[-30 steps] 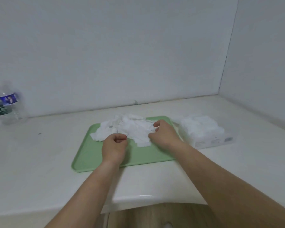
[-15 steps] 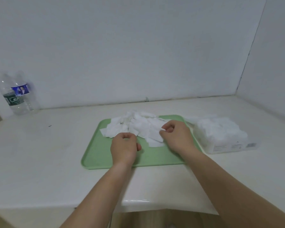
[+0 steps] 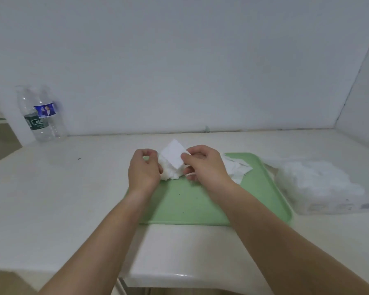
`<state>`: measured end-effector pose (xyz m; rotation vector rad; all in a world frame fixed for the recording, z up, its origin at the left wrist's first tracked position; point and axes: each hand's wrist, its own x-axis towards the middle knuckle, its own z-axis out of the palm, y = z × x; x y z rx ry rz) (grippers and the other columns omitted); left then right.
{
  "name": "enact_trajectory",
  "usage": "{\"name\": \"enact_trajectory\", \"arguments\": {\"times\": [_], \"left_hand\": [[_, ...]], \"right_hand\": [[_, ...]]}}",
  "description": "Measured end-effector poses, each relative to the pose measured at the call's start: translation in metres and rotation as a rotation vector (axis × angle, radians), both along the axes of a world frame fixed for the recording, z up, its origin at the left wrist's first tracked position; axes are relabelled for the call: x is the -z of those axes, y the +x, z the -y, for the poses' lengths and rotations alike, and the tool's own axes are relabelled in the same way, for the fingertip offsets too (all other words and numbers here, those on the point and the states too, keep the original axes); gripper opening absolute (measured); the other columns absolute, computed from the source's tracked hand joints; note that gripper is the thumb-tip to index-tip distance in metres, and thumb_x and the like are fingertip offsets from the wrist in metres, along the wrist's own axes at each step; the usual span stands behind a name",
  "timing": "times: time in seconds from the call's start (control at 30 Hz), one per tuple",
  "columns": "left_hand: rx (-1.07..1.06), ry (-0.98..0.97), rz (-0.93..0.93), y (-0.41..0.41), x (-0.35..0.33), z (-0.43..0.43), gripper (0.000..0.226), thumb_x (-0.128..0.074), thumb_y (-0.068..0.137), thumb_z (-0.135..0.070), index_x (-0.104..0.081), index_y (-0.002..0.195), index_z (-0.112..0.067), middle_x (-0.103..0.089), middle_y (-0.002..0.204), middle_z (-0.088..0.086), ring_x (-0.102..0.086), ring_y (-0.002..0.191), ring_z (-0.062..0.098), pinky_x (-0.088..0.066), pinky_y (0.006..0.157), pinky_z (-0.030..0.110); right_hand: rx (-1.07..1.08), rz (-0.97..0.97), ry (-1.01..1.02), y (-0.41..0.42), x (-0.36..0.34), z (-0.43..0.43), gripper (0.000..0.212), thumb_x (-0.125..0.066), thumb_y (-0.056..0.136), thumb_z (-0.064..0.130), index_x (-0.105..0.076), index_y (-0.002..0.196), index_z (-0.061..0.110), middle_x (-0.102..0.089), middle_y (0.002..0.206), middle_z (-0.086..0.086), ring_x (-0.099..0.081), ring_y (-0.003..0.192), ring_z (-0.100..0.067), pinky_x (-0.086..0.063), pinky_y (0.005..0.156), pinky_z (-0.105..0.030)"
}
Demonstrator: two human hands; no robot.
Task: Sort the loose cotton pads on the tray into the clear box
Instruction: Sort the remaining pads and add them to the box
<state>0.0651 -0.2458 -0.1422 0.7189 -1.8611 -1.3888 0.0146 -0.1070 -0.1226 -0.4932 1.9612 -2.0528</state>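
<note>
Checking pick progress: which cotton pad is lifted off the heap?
The flat square pad pinched by the right hand, held up in the air; the other pads lie crumpled on the green tray.

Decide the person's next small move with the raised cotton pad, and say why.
Probably carry it rightward into the clear box: the right hand pinches one cotton pad above the pile on the green tray, and the box beside it holds pads.
</note>
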Motion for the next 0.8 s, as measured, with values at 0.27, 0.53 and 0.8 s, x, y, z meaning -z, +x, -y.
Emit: {"name": "enact_trajectory", "arguments": {"times": [0.27,0.53,0.8], "left_hand": [[0.353,0.331,-0.176,0.004,-0.006,0.041,0.022,-0.065,0.098,-0.020,-0.073,0.098,0.001,-0.077,0.102,0.017,-0.074,0.096,0.028,-0.060,0.083,0.032],[0.149,0.323,-0.238,0.007,0.000,0.076,0.009,-0.069,0.095,-0.015,-0.070,0.096,-0.007,-0.079,0.086,0.006,-0.069,0.063,0.014,-0.057,0.062,0.024],[0.104,0.109,-0.154,0.009,0.013,0.069,0.008,-0.068,0.093,-0.013,-0.070,0.094,-0.005,-0.078,0.078,0.005,-0.068,0.055,0.017,-0.054,0.055,0.027]], "right_hand": [[-0.078,0.092,-0.054,0.005,0.002,0.062,0.005,-0.066,0.095,0.018,-0.065,0.097,0.013,-0.075,0.089,-0.007,-0.068,0.061,-0.015,-0.057,0.062,-0.031],[0.056,-0.506,0.411,-0.026,0.011,0.076,0.023,-0.054,0.091,0.011,-0.070,0.098,0.026,-0.070,0.092,0.010,-0.064,0.077,-0.009,-0.048,0.062,-0.012],[-0.042,-1.175,1.258,-0.027,0.018,0.090,0.042,-0.058,0.084,0.055,-0.063,0.115,0.027,-0.060,0.108,0.001,-0.054,0.102,-0.024,-0.037,0.089,-0.041]]}}
